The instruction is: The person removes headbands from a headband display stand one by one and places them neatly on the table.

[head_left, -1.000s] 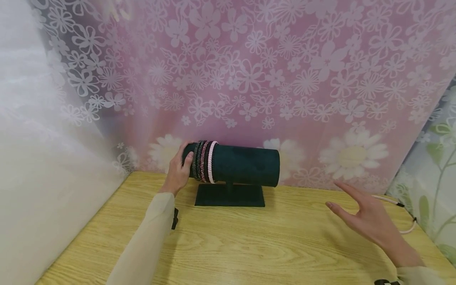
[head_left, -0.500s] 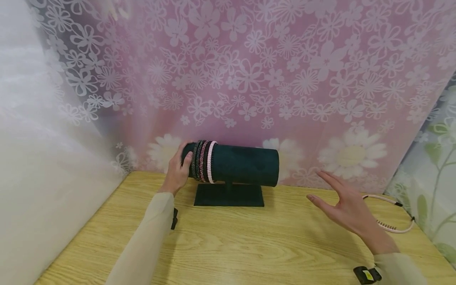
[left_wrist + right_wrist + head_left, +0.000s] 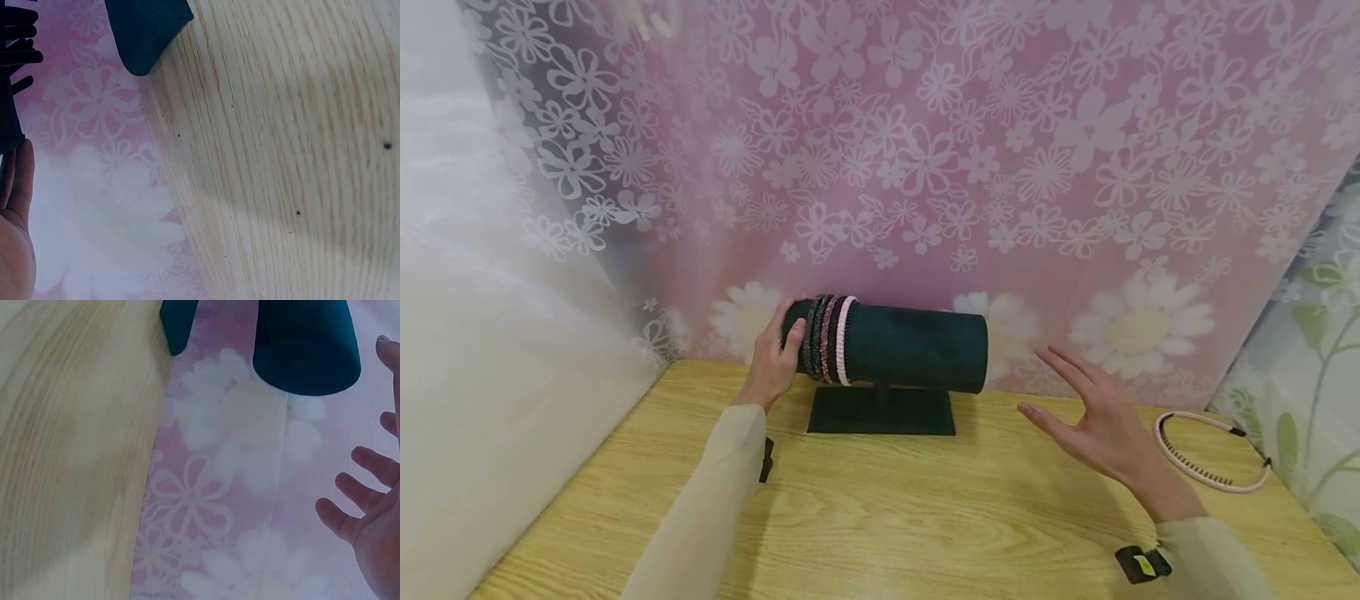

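Headbands (image 3: 842,342) ring the roll display stand (image 3: 917,348), its end gripped by the left hand (image 3: 771,365), seemingly for steadiness, the right hand (image 3: 1103,427) spread wide and holding nothing

Pink flowered backdrop (image 3: 925,167) at far side, white sheet (image 3: 497,350) at left, leaf-patterned cloth (image 3: 1318,375) at right, wood-grain tabletop (image 3: 895,517) near.
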`<state>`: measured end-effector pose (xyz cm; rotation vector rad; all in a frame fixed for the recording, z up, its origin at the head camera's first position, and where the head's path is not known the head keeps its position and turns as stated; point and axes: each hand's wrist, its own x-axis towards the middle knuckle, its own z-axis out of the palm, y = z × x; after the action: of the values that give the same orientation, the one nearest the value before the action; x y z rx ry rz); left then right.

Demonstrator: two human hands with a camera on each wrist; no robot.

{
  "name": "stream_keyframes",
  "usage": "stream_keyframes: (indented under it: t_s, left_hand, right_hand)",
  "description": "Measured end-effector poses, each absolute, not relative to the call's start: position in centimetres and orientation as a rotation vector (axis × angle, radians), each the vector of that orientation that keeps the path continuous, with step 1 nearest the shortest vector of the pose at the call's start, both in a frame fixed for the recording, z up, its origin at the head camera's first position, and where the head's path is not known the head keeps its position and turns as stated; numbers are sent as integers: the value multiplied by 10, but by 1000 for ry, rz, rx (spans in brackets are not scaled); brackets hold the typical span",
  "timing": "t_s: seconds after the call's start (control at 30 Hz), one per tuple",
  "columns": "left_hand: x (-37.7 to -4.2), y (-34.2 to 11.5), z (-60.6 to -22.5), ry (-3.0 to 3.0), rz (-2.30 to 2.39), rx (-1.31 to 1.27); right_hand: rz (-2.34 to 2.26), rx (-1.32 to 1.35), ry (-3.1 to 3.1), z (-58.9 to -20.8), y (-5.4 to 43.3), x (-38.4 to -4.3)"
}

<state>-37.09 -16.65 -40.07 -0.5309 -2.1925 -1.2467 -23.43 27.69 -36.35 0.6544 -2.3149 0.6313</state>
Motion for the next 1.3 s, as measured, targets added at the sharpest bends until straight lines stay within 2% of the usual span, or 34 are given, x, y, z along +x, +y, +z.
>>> stream_keyframes:
  t_s: [0.77,1.3]
  left_hand:
    - [-370,-165,-399,-2169,-1250,-537]
    - [-371,-165,-404,-2160,-1235,-536]
  right_hand:
    - [659,852,-2214,-344,229,-260]
    - [661,897,-2214,-342,204,-269]
